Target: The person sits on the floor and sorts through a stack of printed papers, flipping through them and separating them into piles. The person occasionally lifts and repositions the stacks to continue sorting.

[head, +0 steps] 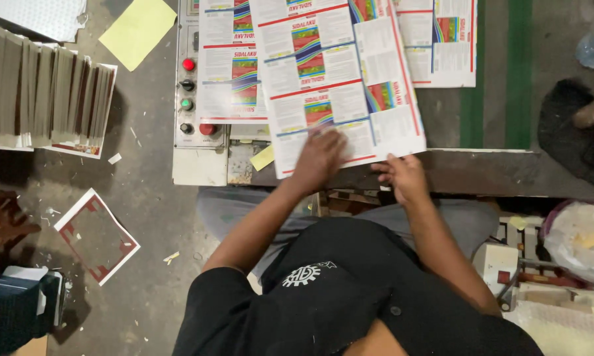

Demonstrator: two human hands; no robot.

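With the left hand (320, 158) pressed flat, fingers spread, on the printed sheet (340, 79) and the right hand (402, 177) pinching its near edge, uneven pull risked skewing or creasing it.

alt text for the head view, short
Seen from above, a person's left hand lies flat on a printed sheet on a machine table, while the right hand grips the sheet's near edge. A panel of red and green buttons sits to the left, with stacked sheets on the floor beyond.
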